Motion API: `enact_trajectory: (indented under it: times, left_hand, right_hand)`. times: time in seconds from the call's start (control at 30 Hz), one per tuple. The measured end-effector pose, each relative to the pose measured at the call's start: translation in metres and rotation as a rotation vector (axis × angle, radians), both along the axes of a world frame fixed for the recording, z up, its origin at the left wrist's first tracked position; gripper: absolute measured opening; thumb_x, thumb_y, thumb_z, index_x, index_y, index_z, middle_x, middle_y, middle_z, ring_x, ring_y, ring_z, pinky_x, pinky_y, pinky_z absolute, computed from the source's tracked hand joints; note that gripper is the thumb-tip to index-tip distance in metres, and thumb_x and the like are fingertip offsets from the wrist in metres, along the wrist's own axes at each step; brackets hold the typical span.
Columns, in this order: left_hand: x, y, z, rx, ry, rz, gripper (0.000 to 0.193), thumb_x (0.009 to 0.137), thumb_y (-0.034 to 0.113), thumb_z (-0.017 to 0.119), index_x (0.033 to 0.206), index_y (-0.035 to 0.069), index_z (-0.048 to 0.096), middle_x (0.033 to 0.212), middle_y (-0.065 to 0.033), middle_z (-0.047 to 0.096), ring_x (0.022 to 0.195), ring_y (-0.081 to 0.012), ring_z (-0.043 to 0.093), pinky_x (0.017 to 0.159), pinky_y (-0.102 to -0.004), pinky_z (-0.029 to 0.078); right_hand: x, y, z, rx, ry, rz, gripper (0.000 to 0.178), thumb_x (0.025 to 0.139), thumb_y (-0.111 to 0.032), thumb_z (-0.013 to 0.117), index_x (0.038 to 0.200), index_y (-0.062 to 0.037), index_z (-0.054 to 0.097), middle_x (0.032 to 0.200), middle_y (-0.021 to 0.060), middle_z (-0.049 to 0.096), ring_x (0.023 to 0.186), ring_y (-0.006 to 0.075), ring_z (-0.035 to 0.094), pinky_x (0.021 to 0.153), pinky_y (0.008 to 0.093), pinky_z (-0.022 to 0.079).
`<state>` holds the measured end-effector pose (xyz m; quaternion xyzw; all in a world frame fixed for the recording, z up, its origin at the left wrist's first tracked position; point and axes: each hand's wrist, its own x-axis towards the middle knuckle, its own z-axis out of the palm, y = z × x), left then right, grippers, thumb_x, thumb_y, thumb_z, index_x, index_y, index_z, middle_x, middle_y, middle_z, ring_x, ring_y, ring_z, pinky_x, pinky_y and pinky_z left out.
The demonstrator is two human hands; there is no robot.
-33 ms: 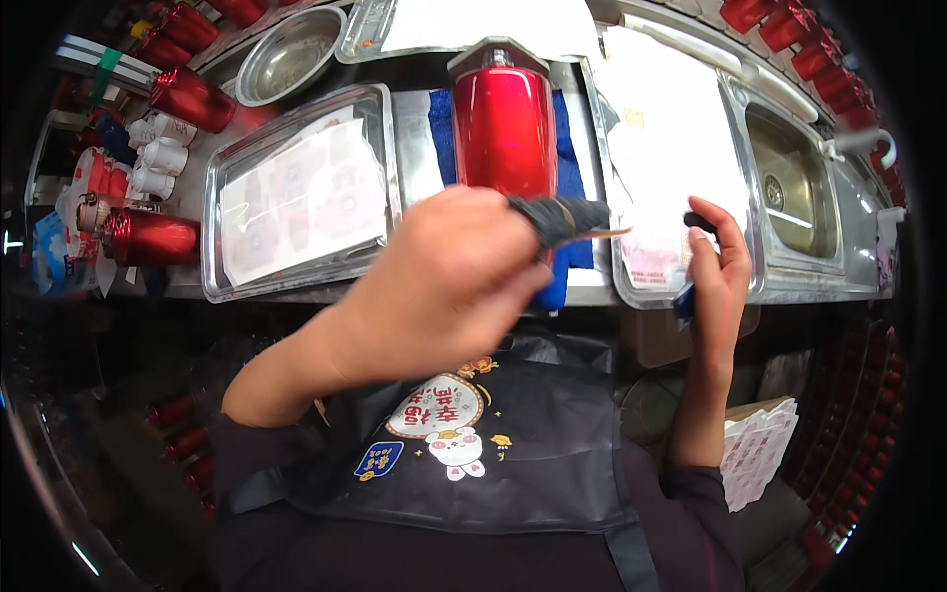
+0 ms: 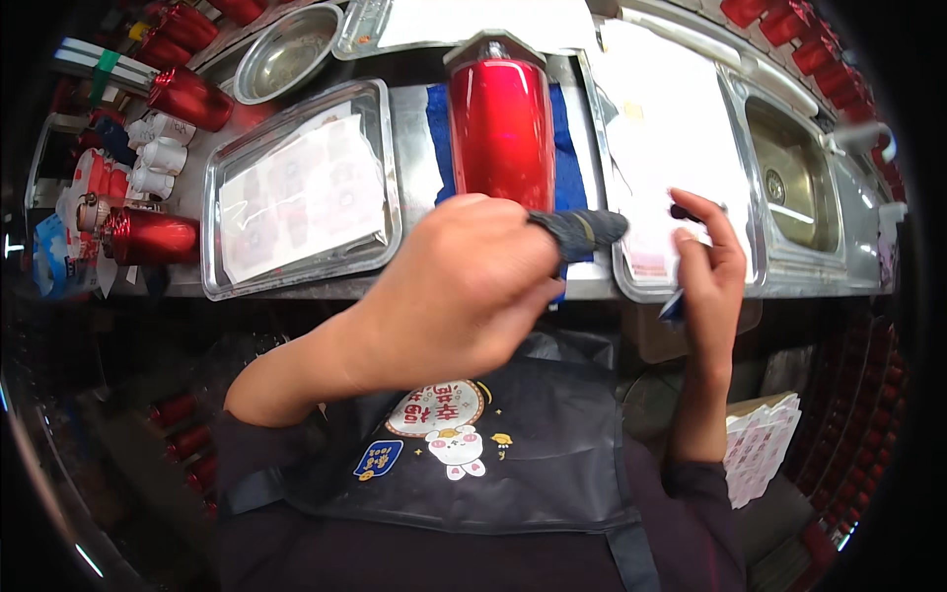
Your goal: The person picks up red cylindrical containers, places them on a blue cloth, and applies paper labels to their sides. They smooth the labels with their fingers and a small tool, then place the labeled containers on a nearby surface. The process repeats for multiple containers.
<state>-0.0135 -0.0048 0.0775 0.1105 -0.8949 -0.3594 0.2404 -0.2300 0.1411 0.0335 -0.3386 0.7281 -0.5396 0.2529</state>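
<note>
A glossy red metal bottle or canister [image 2: 501,128] lies on a blue cloth [image 2: 570,148], its narrow metal neck pointing away from me. My left hand [image 2: 483,266] is in front of its near end, fingers curled in. From that hand a dark, banded, wrapped shape [image 2: 582,234] juts to the right; I cannot tell whether it is a covered finger or a held tool. My right hand [image 2: 712,261] hovers over the near edge of the right tray, thumb and forefinger bent and apart, a black cover on the fingertip. Its other fingers close round a small dark-blue thing [image 2: 672,308], mostly hidden.
At left, a clear tray [image 2: 390,187] holds printed white sheets [image 2: 296,197]. The right tray [image 2: 755,281] bears white sheets [image 2: 666,128] beside a steel sink [image 2: 789,178]. A metal bowl [image 2: 286,54] stands far left; more red bottles [image 2: 153,235] line the left side.
The dark shape at my left hand has swung slightly to the right, and a thin brownish sliver under it no longer shows. My right hand has shifted a little left.
</note>
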Motion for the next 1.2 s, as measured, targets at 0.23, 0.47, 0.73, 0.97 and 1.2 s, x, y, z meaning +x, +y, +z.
enact_trajectory:
  times: [0.23, 0.47, 0.73, 0.97, 1.2]
  left_hand:
    - [0.011, 0.035, -0.004, 0.122, -0.006, 0.126, 0.02, 0.077, 0.0, 0.07, 0.096, -0.001, 0.065, 0.077, -0.0126, 0.062, 0.071, -0.0336, 0.059, 0.068, -0.0418, 0.044]
    - [0.03, 0.06, -0.049, 0.528, 0.108, 0.543, 0.038, 0.089, 0.002, 0.07, 0.127, 0.002, 0.066, 0.083, 0.0008, 0.068, 0.072, -0.0061, 0.056, 0.066, -0.0235, 0.045]
    - [0.029, 0.049, -0.06, 0.486, 0.135, 0.61, 0.034, 0.087, 0.004, 0.073, 0.121, 0.002, 0.068, 0.077, 0.0029, 0.062, 0.068, -0.0047, 0.05, 0.064, -0.0209, 0.042]
    - [0.043, 0.036, -0.073, 0.455, 0.061, 0.629, 0.047, 0.087, 0.001, 0.068, 0.133, 0.005, 0.059, 0.096, 0.0008, 0.064, 0.082, -0.0053, 0.055, 0.075, -0.0204, 0.045]
    - [0.032, 0.035, -0.076, 0.374, 0.146, 0.587, 0.06, 0.087, 0.016, 0.076, 0.139, 0.001, 0.05, 0.134, -0.0117, 0.049, 0.124, -0.023, 0.049, 0.109, -0.036, 0.037]
  right_hand:
    - [0.036, -0.012, 0.023, 0.15, -0.229, 0.673, 0.006, 0.085, -0.002, 0.065, 0.091, 0.0008, 0.065, 0.091, 0.0047, 0.061, 0.078, 0.0076, 0.057, 0.07, 0.0233, 0.045]
    - [0.04, -0.01, -0.006, 0.086, -0.433, 0.503, 0.015, 0.092, -0.013, 0.07, 0.086, 0.0005, 0.066, 0.081, -0.0014, 0.064, 0.071, 0.0026, 0.056, 0.063, 0.019, 0.043]
    - [0.043, -0.02, -0.014, 0.087, -0.429, 0.418, 0.012, 0.09, -0.014, 0.068, 0.085, -0.0036, 0.066, 0.077, -0.0033, 0.064, 0.063, -0.0002, 0.046, 0.055, 0.0184, 0.033]
    - [0.041, -0.021, -0.026, 0.073, -0.374, 0.399, 0.012, 0.09, -0.014, 0.067, 0.082, -0.0045, 0.065, 0.077, -0.003, 0.064, 0.06, 0.0002, 0.045, 0.052, 0.0185, 0.033]
    - [0.04, -0.022, -0.026, 0.079, -0.393, 0.398, 0.012, 0.09, -0.013, 0.066, 0.083, -0.0025, 0.065, 0.079, -0.0011, 0.064, 0.066, 0.0023, 0.049, 0.058, 0.0193, 0.038]
